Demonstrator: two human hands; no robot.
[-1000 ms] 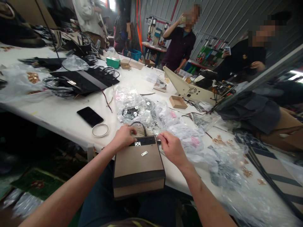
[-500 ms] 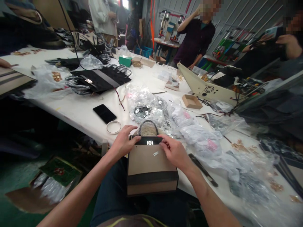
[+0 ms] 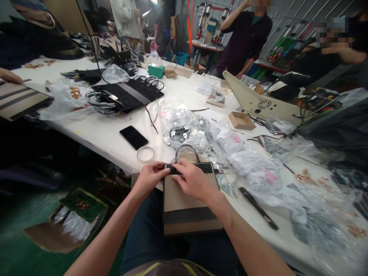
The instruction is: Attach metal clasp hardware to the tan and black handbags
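Note:
A beige handbag [image 3: 188,197] with black bands rests on my lap against the table edge, its dark handle [image 3: 186,149] pointing away from me. My left hand [image 3: 151,177] grips the bag's upper left corner, thumb on the black top band and fingers at the edge. Close beside it, my right hand [image 3: 191,179] lies over the band with its fingers bent together. Whatever those fingertips hold is hidden. Just beyond the handle, a clear plastic bag [image 3: 184,119] contains several dark pieces with white square plates.
A phone [image 3: 133,137] and a ring-shaped roll [image 3: 145,153] lie left on the white table [image 3: 94,132]. To the right are a dark flat tool [image 3: 258,208], plastic-wrapped bundles [image 3: 244,161] and a cardboard tray [image 3: 241,120]. A black handbag [image 3: 129,94] lies farther back. Other people stand around.
My right hand has moved left along the black band, close to my left hand. The square metal plate and small white piece seen on the bag before are out of sight.

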